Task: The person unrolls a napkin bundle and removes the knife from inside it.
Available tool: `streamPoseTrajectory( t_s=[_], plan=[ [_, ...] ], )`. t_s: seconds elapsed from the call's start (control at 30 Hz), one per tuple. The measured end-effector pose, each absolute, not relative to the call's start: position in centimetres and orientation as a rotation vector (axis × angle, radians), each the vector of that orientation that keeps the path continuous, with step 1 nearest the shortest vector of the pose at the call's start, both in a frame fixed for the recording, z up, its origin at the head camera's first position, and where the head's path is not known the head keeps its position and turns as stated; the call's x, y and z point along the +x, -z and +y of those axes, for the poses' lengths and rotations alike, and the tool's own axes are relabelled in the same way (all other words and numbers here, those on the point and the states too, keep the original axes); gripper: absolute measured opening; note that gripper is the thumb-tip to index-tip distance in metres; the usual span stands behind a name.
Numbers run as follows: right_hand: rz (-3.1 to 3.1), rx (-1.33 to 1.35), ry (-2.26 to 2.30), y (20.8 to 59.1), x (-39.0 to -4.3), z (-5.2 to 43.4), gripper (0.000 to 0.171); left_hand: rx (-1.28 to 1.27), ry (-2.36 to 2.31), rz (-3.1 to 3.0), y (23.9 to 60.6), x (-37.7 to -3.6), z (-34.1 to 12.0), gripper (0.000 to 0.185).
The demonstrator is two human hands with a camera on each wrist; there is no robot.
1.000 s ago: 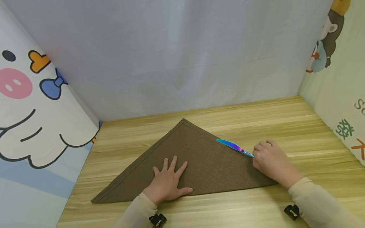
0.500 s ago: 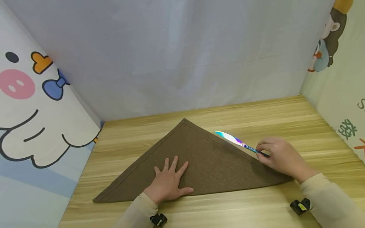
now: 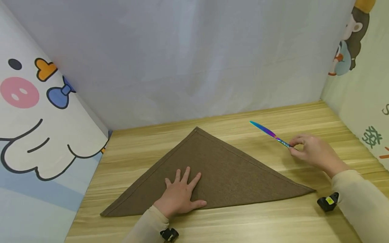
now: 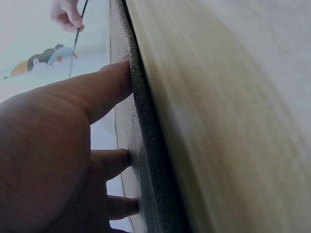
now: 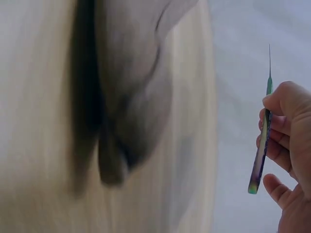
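Observation:
A brown cloth napkin (image 3: 231, 172), folded into a triangle, lies flat with its point toward the back wall. My left hand (image 3: 177, 195) rests on it with fingers spread, thumb by the front folded edge. To the right, my right hand (image 3: 316, 152) pinches the handle of a rainbow-coloured table knife (image 3: 267, 131) between thumb and fingers. The knife is raised above the table, apart from the cloth, its blade pointing back and left. In the right wrist view the handle end (image 5: 255, 182) sticks out below the fingers, and the blade appears edge-on.
The wood-grain table (image 3: 146, 145) is bounded by a grey-white back wall (image 3: 182, 67), a cartoon-printed left panel (image 3: 30, 141) and a printed right panel (image 3: 358, 101). A black wrist camera (image 3: 328, 201) sits under the right sleeve, another (image 3: 169, 234) by the left.
My right hand has lifted the knife off the cloth's right sloping edge and carried it right and back, uncovering the cloth's right corner. My left hand has stayed in place.

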State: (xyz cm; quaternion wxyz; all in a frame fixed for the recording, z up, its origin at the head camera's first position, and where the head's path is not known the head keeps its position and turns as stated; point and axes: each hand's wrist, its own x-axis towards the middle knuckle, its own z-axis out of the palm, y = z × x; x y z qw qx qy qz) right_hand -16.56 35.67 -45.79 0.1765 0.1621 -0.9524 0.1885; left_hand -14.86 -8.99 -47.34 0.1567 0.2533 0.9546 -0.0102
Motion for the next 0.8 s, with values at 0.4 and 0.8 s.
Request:
streamPoseTrajectory(
  t_s=[0.4,0.8],
  plan=[
    [-2.899,0.45,-0.513,47.1,-18.8,38.4,0.004,0.723,0.037,2.725,47.0,-14.4,-9.0,0.093],
    [-2.968,0.53,-0.415,48.0,-19.5,38.6,0.004,0.735,0.041,2.727,47.1,-14.3,-9.4,0.094]
  ],
)
